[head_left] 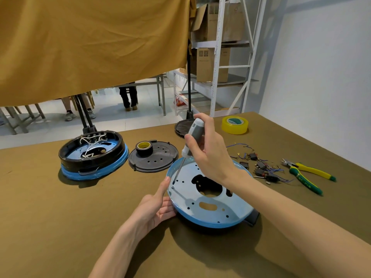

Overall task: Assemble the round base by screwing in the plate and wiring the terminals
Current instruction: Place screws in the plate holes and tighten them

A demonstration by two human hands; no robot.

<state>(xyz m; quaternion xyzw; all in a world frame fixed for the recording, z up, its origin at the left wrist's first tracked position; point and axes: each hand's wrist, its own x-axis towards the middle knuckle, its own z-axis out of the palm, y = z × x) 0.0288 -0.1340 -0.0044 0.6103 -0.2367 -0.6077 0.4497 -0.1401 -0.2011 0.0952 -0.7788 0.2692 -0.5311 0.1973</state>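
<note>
Base [208, 199] w/ pale blue plate on top sits near tabletop [60, 217] centre. Left hand [155, 209] cups base's left rim, thumb up along the edge, grip wrapped on it. Right hand [206, 155] above base, grip closed round screwdriver [190, 141], tip down at a hole near left rim. Second base [93, 155] far left of it, black cover [153, 157] between. Terminals/wires [261, 167] and pliers [307, 174] right of base, yellow tape [234, 125] behind.

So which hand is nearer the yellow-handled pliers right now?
Right. The right hand grips the screwdriver above the round base, with the pliers off to its right. The left hand holds the base's left rim, farther away.
</note>
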